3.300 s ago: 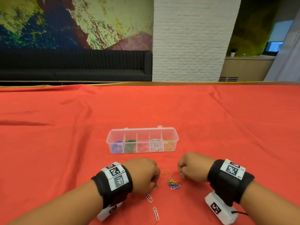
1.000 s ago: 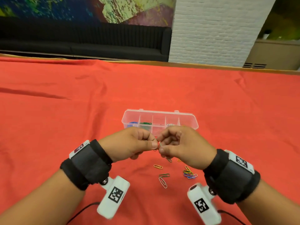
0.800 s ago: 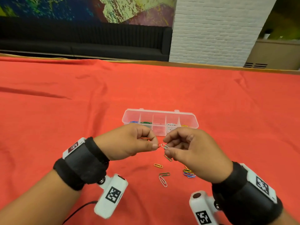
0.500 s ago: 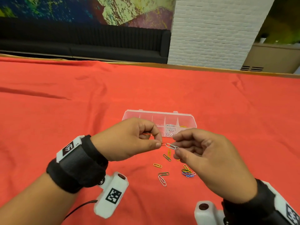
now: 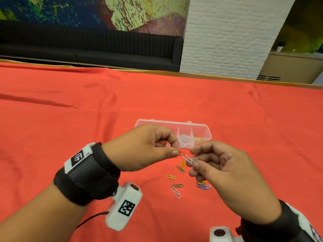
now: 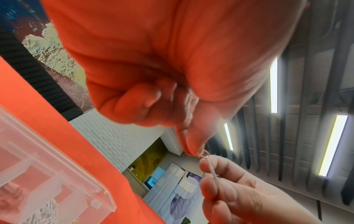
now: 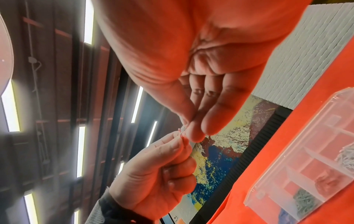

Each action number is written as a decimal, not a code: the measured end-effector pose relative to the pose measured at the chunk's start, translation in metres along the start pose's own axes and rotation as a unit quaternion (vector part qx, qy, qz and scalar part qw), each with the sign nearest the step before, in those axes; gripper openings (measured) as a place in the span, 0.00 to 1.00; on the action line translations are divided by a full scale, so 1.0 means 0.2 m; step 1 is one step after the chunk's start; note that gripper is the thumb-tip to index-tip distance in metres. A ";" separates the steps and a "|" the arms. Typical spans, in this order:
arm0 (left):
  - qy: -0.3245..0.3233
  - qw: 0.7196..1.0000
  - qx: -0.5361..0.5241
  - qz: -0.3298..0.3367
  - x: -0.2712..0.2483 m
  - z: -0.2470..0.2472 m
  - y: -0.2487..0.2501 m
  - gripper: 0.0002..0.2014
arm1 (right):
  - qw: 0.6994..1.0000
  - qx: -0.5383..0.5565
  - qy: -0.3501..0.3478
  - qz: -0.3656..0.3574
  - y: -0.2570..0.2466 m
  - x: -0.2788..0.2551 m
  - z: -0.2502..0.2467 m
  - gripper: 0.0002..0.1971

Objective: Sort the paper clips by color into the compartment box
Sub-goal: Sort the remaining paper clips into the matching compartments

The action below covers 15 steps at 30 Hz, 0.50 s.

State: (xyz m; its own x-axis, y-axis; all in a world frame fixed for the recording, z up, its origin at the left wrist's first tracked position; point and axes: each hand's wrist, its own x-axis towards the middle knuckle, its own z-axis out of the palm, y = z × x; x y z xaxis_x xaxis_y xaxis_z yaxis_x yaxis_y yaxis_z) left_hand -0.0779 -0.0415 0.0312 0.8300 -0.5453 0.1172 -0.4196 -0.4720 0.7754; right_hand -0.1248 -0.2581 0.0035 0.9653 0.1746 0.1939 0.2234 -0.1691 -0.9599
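Observation:
Above the red cloth, my left hand [image 5: 176,150] pinches a red paper clip [image 5: 180,153] between thumb and forefinger. A second red clip [image 5: 163,142] shows inside its curled fingers. My right hand [image 5: 192,162] pinches a white paper clip [image 5: 187,158] that is hooked to the red one. The left wrist view shows the red clip [image 6: 205,153] linked to the white clip [image 6: 213,174]. Behind the hands lies the clear compartment box [image 5: 201,127], lid open, with white clips [image 5: 184,142] and yellow clips [image 5: 198,137] in its right cells. My left hand hides its left cells.
Loose clips lie on the cloth below the hands: an orange one [image 5: 183,164], two green ones [image 5: 180,169] [image 5: 177,185], a yellow one [image 5: 171,177], a white one [image 5: 176,193] and a small mixed heap [image 5: 202,185]. The red cloth [image 5: 70,137] spreads wide on all sides.
Both hands rose from the cloth and met in front of the box. Since then the right hand has drawn back to the right, and the linked white clip now shows between the hands.

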 end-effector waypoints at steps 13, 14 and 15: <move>-0.093 0.991 -0.086 -0.034 0.02 0.06 0.01 0.02 | 0.972 -0.191 0.037 -0.132 -0.08 -0.01 0.02 0.18; -0.096 0.990 -0.095 -0.034 0.02 0.06 0.01 0.01 | 0.969 -0.199 0.048 -0.142 -0.08 -0.01 0.02 0.18; -0.098 0.990 -0.101 -0.032 0.02 0.06 0.02 0.01 | 0.965 -0.204 0.058 -0.151 -0.08 -0.01 0.02 0.18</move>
State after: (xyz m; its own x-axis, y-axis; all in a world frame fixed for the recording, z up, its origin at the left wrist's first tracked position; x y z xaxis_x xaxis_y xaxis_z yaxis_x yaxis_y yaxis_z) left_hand -0.0810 -0.0531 0.0266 0.7571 -0.6519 -0.0426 -0.2710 -0.3728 0.8874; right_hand -0.1313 -0.2524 0.0184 0.8513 0.1693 0.4966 0.5084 -0.5001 -0.7010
